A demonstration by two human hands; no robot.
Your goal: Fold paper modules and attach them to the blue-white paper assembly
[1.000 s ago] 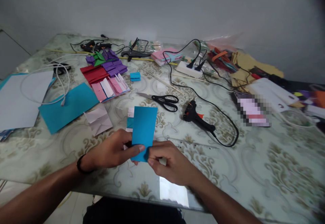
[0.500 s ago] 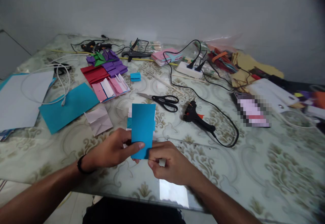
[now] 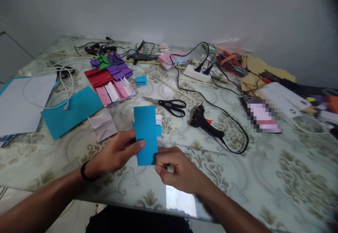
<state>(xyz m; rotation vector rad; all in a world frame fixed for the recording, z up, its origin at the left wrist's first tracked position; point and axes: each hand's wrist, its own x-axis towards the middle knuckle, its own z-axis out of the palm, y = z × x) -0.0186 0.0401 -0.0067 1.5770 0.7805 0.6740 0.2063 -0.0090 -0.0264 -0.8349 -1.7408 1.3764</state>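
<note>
A blue rectangle of paper (image 3: pixel 145 125) stands upright between my hands, above the table. My left hand (image 3: pixel 120 152) grips its left side, thumb across the front and fingers behind. My right hand (image 3: pixel 175 167) pinches the paper's lower right edge between thumb and curled forefinger. Partly hidden behind the sheet, small folded white and blue papers (image 3: pixel 158 130) lie on the table. Beyond it are black-handled scissors (image 3: pixel 171 106), blades pointing left. A creased pale paper square (image 3: pixel 102 125) lies left of the sheet, near my left hand.
To the right lies a black glue gun (image 3: pixel 207 122), its cord looping to a white power strip (image 3: pixel 197 73). Folded pink, red and purple papers (image 3: pixel 116 91), a large blue sheet (image 3: pixel 72 111) and a white cable (image 3: pixel 71 88) occupy the left. A phone (image 3: pixel 261 115) rests farther right.
The blue paper has shifted slightly left and tilted a little, uncovering more of the folded papers behind it. My left hand moved slightly left with it; my right hand stays nearly in place.
</note>
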